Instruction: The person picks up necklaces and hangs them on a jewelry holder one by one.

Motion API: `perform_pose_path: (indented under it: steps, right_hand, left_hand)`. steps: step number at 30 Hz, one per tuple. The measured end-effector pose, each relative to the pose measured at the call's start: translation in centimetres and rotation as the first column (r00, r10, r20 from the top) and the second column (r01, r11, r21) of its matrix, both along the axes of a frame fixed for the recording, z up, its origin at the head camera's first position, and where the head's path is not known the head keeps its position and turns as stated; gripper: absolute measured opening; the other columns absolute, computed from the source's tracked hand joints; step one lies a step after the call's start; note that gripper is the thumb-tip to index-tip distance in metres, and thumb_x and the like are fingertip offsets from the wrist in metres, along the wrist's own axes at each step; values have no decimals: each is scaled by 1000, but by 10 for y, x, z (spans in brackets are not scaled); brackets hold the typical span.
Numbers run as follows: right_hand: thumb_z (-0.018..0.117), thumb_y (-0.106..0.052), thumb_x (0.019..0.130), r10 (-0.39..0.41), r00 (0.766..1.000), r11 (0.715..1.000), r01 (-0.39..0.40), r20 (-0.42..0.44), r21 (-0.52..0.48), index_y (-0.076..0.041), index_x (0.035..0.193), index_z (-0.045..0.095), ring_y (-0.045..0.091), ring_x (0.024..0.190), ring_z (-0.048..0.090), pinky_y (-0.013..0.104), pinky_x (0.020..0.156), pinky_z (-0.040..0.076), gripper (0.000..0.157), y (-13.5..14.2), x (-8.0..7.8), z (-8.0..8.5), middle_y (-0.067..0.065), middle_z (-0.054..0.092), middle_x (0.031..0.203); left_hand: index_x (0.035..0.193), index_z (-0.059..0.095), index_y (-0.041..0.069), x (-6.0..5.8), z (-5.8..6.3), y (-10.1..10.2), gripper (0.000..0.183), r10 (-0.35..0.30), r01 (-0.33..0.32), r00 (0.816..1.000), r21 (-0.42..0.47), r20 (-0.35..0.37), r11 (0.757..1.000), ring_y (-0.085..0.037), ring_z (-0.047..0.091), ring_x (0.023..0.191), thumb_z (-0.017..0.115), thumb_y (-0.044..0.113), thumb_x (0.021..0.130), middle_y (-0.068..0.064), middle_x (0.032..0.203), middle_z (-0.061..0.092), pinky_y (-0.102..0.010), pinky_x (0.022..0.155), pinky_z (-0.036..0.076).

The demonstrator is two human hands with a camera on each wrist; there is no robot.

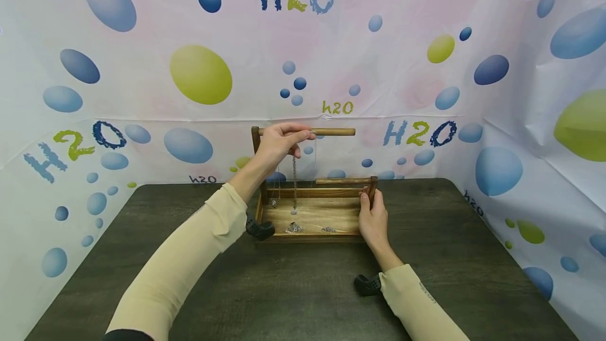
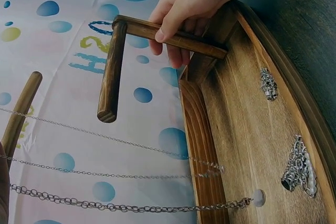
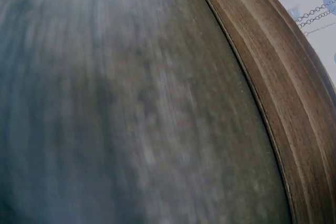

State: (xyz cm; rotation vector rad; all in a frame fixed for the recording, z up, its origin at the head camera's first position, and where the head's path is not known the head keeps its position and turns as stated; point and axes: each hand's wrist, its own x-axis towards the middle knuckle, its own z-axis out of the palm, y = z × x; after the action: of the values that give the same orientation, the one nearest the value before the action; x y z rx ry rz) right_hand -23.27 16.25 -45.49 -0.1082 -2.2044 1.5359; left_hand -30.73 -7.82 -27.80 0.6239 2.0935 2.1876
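A wooden jewellery stand has a tray base and two posts of unequal height, each with a rod. My left hand is at the taller post's rod, its thumb and fingers pinching a necklace there. A thick silver chain with a round pale pendant hangs below the hand, beside thinner chains. Which chain the fingertips pinch is hard to tell. My right hand grips the shorter post, fingers curled around it; its rod is bare.
In the tray lie two small heaps of silver chain, a larger heap and a smaller heap. The stand rests on a dark wooden table. Behind it hangs a printed backdrop. The right wrist view shows mostly blurred tabletop and the tray's side.
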Motion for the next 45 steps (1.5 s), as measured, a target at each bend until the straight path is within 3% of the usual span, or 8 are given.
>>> perform_pose_path:
  steps: [10,17,35,45]
  right_hand:
    - [42,-27,110,-3,1000,1000,3,13,-7,-7,135,50,33,117,57,50,95,45,33,-1,1,2,17,60,129]
    - [41,-27,110,12,1000,1000,-12,-2,-9,-6,136,49,34,119,56,51,97,44,34,0,2,2,20,59,130]
    - [44,-27,110,-12,1000,1000,12,-12,3,-6,133,51,36,117,57,53,94,45,33,-1,2,-2,18,62,127]
    - [44,-27,110,-13,1000,1000,13,-11,-13,-6,135,51,35,119,57,53,97,44,33,-1,2,-1,18,62,128]
  left_hand:
    - [114,73,0,-6,-4,12,21,-40,40,999,32,8,999,-12,57,48,69,12,98,-7,98,76,-25,54,54]
    - [116,72,0,-6,-3,17,21,-43,43,999,12,21,999,-12,57,49,68,11,98,-8,101,75,-26,59,56]
    - [112,73,2,-13,-8,36,19,-32,29,997,-52,-67,998,-13,62,55,69,13,97,-8,99,76,-38,66,59]
    - [112,74,2,-15,-3,50,19,-45,38,995,-77,-84,996,-16,63,57,70,13,97,-9,99,76,-30,61,57]
